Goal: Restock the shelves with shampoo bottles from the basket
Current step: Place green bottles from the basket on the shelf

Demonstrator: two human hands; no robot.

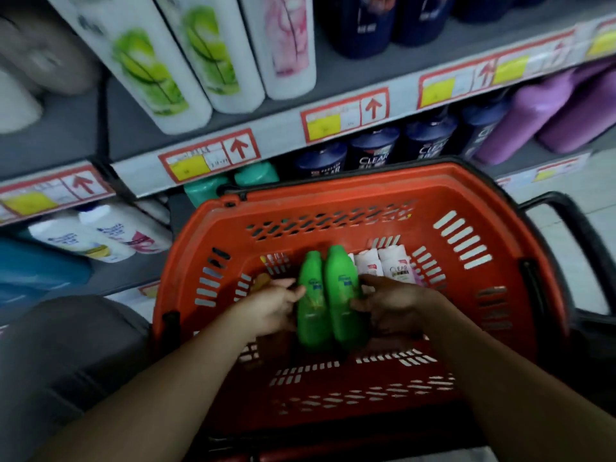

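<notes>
Your left hand (273,306) and right hand (391,306) each grip a green bottle (311,311) (343,301) inside the basket (366,191) — pickup step — next, lift them clear toward a shelf (283,128).

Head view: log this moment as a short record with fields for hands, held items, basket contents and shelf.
left hand: grips the left green bottle
right hand: grips the right green bottle
bottles: side by side, touching, over the basket
basket: red, slotted walls; white bottles lie inside beyond the hands
shelf: dark blue bottles below it, white bottles with green labels above
</notes>
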